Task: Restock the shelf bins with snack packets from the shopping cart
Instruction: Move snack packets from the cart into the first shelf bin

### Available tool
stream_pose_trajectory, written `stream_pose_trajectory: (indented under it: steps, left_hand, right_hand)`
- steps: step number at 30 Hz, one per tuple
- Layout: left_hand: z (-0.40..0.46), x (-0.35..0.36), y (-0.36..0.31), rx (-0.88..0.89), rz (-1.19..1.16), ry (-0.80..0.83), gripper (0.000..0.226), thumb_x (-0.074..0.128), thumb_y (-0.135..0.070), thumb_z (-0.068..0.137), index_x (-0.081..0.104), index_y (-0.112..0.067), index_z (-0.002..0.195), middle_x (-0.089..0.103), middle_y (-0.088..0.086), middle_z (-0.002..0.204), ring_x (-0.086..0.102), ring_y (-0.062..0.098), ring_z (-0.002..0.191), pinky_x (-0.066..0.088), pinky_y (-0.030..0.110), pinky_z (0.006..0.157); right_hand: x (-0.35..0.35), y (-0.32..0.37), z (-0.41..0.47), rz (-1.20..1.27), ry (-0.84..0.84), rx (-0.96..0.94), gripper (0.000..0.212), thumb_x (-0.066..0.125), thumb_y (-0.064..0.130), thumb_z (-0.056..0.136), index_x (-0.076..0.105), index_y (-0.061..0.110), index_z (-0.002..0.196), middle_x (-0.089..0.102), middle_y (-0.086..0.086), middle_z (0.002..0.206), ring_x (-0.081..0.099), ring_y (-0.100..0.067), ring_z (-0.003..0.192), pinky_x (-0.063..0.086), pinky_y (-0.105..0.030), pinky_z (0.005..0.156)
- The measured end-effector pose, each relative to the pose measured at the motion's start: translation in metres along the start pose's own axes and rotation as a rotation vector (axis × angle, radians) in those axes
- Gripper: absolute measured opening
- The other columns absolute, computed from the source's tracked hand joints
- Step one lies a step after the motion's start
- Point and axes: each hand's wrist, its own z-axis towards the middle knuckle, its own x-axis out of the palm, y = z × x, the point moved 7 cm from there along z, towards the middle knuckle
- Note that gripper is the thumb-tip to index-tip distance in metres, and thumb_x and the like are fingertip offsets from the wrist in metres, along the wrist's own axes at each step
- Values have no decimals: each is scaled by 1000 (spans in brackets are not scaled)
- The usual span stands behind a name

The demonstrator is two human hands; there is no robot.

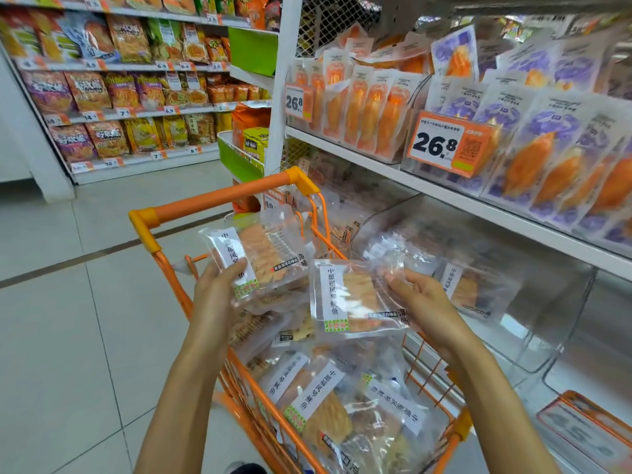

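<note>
A: What do the two hands hold?

B: The left hand (219,285) grips a small stack of clear snack packets (256,258), thumb curled over the white label, above the far left part of the orange shopping cart (219,196). The right hand (415,295) pinches one clear packet (352,299) by its right edge, fingers closed on the film, just right of the stack and over the cart's right rim.

A: And the rest of the stock?

B: More packets of the same kind (328,405) lie heaped in the near end of the cart. To the right, a clear shelf bin (533,336) on the lower shelf has one such packet (468,285) lying in it, close to the right hand.

A: What sits above that?

B: Upright orange and purple packets in clear bins, with an orange price tag (444,143) reading 26.8 on the front.
</note>
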Motion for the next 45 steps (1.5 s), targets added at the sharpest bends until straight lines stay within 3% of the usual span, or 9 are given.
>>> stream_pose_trajectory:
  steps: [9, 14, 17, 19, 23, 29, 34, 39, 45]
  left_hand:
    - [-3, 40, 30, -181, 118, 213, 28, 42, -11, 100, 53, -7, 125, 66, 13, 107, 65, 21, 83, 57, 25, 54]
    - [-9, 61, 41, -190, 118, 313, 18, 52, -37, 96, 68, -32, 101, 71, -6, 102, 61, 23, 110, 41, 51, 103]
    - [-18, 61, 35, -85, 264, 345, 39, 65, -46, 85, 60, -33, 121, 65, -8, 115, 59, 21, 116, 42, 49, 104]
    - [-18, 53, 28, -19, 246, 306, 64, 68, -55, 77, 51, -29, 134, 61, -6, 124, 57, 21, 119, 47, 47, 100]
    - [-5, 14, 2, 130, 68, 39, 38, 58, -29, 93, 53, -20, 129, 67, 0, 114, 68, 10, 96, 57, 25, 72]
    - [4, -23, -2, 120, -6, -210, 61, 62, -43, 87, 41, -27, 142, 54, -3, 138, 53, 21, 125, 42, 48, 105]
    - [5, -22, 0, 83, -41, -184, 41, 60, -33, 91, 52, -27, 131, 63, -5, 124, 60, 18, 115, 44, 43, 103]
    - [3, -12, 2, 42, -38, -112, 35, 54, -27, 94, 53, -26, 130, 66, -3, 116, 64, 15, 104, 49, 33, 89]
    - [3, 17, 7, -107, -6, 67, 39, 47, -10, 97, 46, -7, 136, 60, 17, 126, 60, 29, 100, 54, 35, 74]
  right_hand:
    - [-1, 17, -2, 102, -73, -73, 17, 52, 16, 97, 68, 17, 100, 72, 8, 95, 67, 2, 85, 49, -8, 76]
    - [27, 21, -2, -43, -132, -168, 23, 49, 10, 98, 62, 25, 87, 69, 6, 85, 64, -5, 77, 48, -16, 75]
    - [40, 21, -2, -93, -187, -179, 25, 49, 11, 97, 63, 26, 84, 70, -2, 87, 63, -16, 82, 49, -35, 81]
    - [47, 24, -2, -78, -214, -193, 17, 50, 12, 97, 64, 20, 92, 69, -12, 86, 63, -21, 78, 50, -34, 77]
    - [40, 27, 2, -222, -305, -277, 11, 60, 18, 92, 59, 24, 101, 61, 14, 87, 58, -5, 85, 45, -14, 74]
    - [89, -59, 1, -932, 407, -40, 69, 70, 44, 81, 41, 26, 141, 35, 5, 151, 28, -18, 140, 25, -40, 113]
    - [87, -51, 1, -1152, 429, -163, 55, 59, 46, 90, 42, 37, 141, 32, 15, 152, 26, -14, 141, 19, -38, 114]
    - [49, -23, -10, -658, 516, -57, 22, 62, 31, 91, 70, 32, 112, 71, 14, 109, 65, -3, 103, 49, -34, 97]
    - [3, 18, -25, -161, 322, 20, 24, 68, 32, 75, 76, 20, 95, 74, -3, 101, 67, -9, 91, 52, -17, 81]
